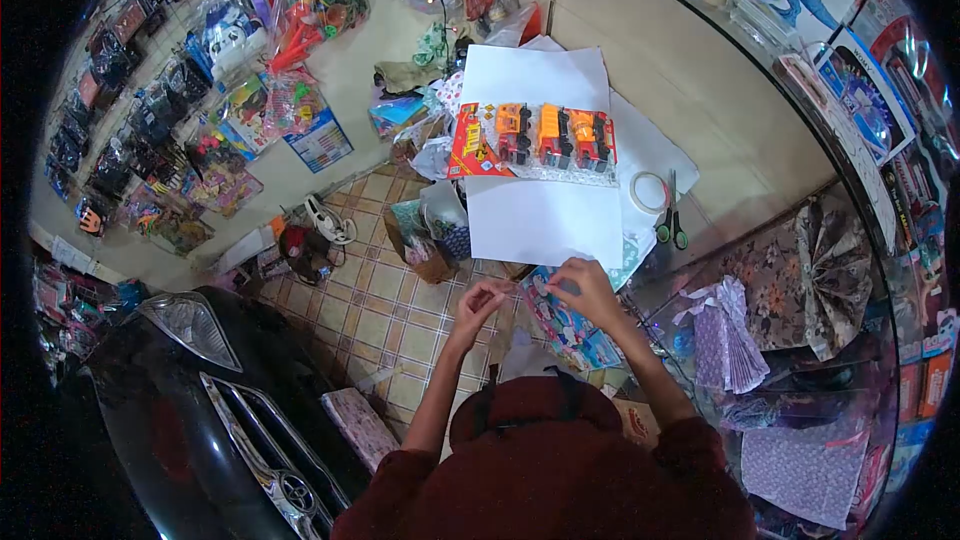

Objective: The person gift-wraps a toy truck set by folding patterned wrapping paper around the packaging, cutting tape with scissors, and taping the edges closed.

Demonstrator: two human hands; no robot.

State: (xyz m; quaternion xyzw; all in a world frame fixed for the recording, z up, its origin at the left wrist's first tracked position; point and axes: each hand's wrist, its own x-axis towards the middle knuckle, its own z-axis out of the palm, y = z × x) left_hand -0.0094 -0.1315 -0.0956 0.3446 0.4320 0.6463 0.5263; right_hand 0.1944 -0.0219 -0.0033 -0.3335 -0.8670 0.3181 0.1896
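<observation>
Both my hands are raised in front of me at the near edge of a white sheet of paper (545, 220). The fingers of my left hand (482, 302) are pinched together, and those of my right hand (586, 292) are pinched too. Whatever is between the fingertips is too small or too clear to make out. On the paper lies a packaged set of toy trucks (535, 142), orange, black and red, on a red and yellow card. To its right are a roll of tape (650, 193) and scissors with dark green handles (673, 228).
A colourful printed sheet (570, 325) lies below my right hand. A black toy car (190, 420) stands at the lower left. Toys in plastic packs hang on the left wall. A glass case edge (850, 160) curves along the right, near a pleated lilac wrapping (722, 335).
</observation>
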